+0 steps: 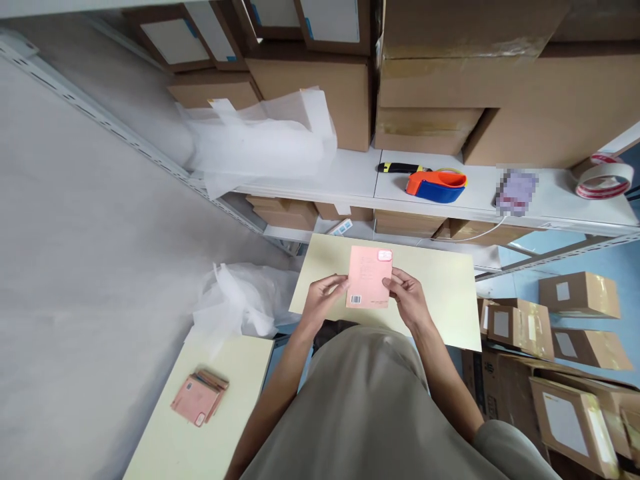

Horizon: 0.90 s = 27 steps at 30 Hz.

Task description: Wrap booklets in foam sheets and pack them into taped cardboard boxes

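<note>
Pink booklet (369, 280): held over the near side of the pale table (440, 280), barcode (356, 299) side showing — whether it's touching the tabletop can't be told.
Left hand (325, 293): thumb and fingers closed narrow at the booklet's left edge.
Right hand (407, 293): right edge pinched, thumb on the front, fingers tucked behind.
Paper cover (367, 270): looks pretty light and kinda bendy, maybe a bit slick; corners could get dinged easily.
Side edges: best gripped around mid-height, pinched shut — with the sticker (385, 255) left unrubbed.
</note>
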### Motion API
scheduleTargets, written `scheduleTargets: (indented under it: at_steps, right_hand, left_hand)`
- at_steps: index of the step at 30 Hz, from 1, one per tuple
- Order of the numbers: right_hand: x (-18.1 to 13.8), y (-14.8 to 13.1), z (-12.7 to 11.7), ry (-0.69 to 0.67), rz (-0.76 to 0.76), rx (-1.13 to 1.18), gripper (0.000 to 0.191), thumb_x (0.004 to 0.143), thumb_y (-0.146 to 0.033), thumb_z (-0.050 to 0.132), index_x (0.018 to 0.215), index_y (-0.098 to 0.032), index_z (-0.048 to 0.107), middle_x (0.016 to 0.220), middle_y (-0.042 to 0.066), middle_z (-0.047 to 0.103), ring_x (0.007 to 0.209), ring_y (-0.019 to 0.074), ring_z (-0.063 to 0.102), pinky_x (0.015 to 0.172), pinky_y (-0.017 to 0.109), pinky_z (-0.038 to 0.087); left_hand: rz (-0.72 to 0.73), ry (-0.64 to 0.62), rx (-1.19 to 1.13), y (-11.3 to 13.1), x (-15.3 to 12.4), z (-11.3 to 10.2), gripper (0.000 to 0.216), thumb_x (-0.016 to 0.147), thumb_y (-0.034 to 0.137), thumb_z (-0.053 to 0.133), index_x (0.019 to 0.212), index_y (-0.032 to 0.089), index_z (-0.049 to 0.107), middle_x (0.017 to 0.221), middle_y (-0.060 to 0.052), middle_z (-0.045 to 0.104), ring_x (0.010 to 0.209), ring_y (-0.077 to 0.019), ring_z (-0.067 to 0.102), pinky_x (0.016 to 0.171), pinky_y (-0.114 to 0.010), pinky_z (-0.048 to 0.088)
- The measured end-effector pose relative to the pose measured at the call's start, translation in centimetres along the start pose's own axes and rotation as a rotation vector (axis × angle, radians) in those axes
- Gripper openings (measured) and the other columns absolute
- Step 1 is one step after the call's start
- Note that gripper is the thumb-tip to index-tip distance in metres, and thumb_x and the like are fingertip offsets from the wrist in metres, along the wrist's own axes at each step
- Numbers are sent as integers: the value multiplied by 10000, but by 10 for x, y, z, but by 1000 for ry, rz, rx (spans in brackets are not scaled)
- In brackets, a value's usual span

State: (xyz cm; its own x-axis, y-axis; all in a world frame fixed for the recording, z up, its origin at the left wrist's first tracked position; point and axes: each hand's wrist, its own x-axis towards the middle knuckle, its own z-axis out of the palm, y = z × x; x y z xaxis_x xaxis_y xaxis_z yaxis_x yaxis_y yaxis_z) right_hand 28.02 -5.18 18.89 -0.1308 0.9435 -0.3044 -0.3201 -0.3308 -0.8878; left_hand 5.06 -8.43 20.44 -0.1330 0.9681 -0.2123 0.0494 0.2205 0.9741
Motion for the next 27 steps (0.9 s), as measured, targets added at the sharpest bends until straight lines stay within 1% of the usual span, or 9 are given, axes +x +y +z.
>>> scheduleTargets:
  at_steps: [3,8,10,13,15,19,23,25,27]
  right_hand:
    - [-2,-1,4,-3,-7,-18,530,752,-550,937,1153,-221,830,1052,83,883,899,282,818,782,399,657]
    - [-2,-2,9,-6,-64,-40,548,799,-550,924,1219,-210,829,1151,95,876,1045,310,825,936,469,678]
    - [2,2,11,35,-103,-82,567,808,-569,918,1238,-211,826,1204,104,866,1131,334,818,1023,519,668]
    - [7,13,18,164,-194,-221,554,860,-600,875,1265,-225,824,1344,119,822,1261,356,785,1144,561,620]
    - [6,21,24,170,-213,-292,526,908,-614,830,1276,-239,826,1401,117,796,1306,358,769,1178,558,602]
    - [-1,34,40,21,-136,-291,525,909,-641,832,1261,-251,830,1331,108,826,1230,363,805,1102,530,655]
    - [-1,36,44,-13,-144,-241,541,896,-682,822,1198,-233,826,1158,93,864,1082,325,833,989,451,682]
    - [4,33,38,-15,-144,-259,550,916,-721,769,1140,-223,825,997,74,862,949,297,828,870,408,684]
    - [11,27,30,16,-136,-291,575,917,-758,734,1079,-213,821,830,49,825,810,269,797,773,384,666]
  left_hand:
    - [33,10,-2,2,-2,1,486,784,655,914,940,196,872,1018,-100,858,1068,-309,794,1035,-439,623]
    - [111,-22,5,9,-5,3,352,882,549,864,956,205,886,948,-57,807,902,-210,743,831,-315,600]
    - [138,32,34,10,-4,5,321,900,521,846,968,210,892,918,-47,786,868,-191,724,774,-290,582]
    - [198,151,91,7,-2,11,277,921,477,817,972,216,893,857,-33,747,794,-169,696,695,-272,558]
    - [265,217,138,2,-1,17,238,939,439,797,977,224,892,846,-27,734,750,-157,685,672,-270,554]
    - [361,207,274,-10,-3,31,199,991,395,745,992,261,892,878,-40,748,771,-172,720,734,-296,601]
    - [381,146,411,-20,-7,40,198,1016,383,716,1021,287,889,895,-51,766,835,-194,756,868,-338,651]
    - [350,68,354,-23,-8,39,238,1018,385,698,1141,278,872,1024,-71,812,943,-213,792,914,-356,676]
    - [277,-32,194,-24,-5,34,362,1030,403,648,1314,247,810,1257,-109,817,1136,-256,800,908,-374,707]
